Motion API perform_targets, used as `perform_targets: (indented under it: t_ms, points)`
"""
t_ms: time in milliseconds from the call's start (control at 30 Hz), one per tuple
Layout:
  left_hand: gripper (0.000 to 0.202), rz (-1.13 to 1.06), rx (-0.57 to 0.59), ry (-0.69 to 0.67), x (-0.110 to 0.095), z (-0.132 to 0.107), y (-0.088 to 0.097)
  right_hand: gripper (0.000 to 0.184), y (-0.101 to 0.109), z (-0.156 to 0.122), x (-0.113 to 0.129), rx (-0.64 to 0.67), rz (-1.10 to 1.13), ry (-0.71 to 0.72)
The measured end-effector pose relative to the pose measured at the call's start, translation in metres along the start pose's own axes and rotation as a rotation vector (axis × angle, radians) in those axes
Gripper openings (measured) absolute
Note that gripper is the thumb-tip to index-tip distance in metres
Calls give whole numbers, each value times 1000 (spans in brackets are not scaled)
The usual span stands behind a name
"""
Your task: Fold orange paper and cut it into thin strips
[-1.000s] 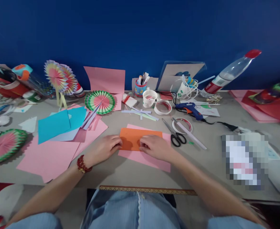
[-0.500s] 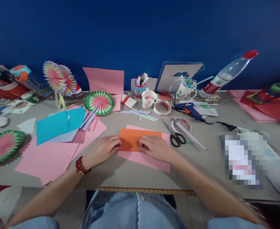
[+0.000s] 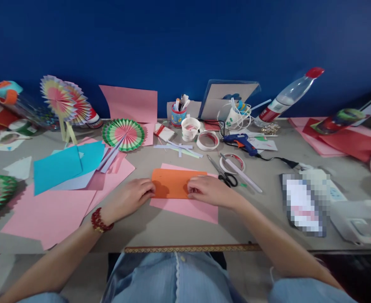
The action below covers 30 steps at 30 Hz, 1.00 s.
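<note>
Here, a grey tabletop spreads from left to right below a blue wall, crowded with craft supplies. The largest thing on it is a big pink sheet at the near left. A turquoise sheet lies partly over its far edge. Near the middle lies a smaller pink sheet, a little askew, with its near right corner toward the tabletop's front edge.

On the far part of that sheet lies the orange paper, a flat oblong. Its long axis runs left to right, almost parallel to the front edge. Its short ends point left and right, and its right end sits a touch farther away.

The left hand rests on the paper's left end and the right hand on its right end. The fingers of the left hand are bent, held together and clamped down on the left end. The right hand's are bunched the same way on the right end. Whether either thumb goes under the paper cannot be told.

Far left of the hands lies a green and pink paper rosette. A blue glue gun lies far right. Black-handled scissors lie just beside the right hand, blades pointing far and left. A roll of tape sits beyond them. A red bead bracelet circles the left wrist.
</note>
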<state>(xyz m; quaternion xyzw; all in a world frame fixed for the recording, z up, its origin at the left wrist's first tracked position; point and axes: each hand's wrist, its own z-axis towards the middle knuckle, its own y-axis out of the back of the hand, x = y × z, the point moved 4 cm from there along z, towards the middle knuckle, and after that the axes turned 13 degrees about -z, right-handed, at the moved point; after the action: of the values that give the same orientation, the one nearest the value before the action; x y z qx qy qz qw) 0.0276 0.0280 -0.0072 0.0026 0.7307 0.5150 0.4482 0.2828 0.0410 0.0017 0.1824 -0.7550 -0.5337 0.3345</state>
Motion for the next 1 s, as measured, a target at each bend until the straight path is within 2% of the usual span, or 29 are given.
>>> perform_targets:
  t_ms: [400, 1000]
  points:
    - [21, -7, 8, 8, 2, -1, 0, 13, -2, -21, -18, -103, -15, -50]
    - [24, -9, 15, 4, 2, -1, 1, 15, 0, -20, -17, -87, 9, -21]
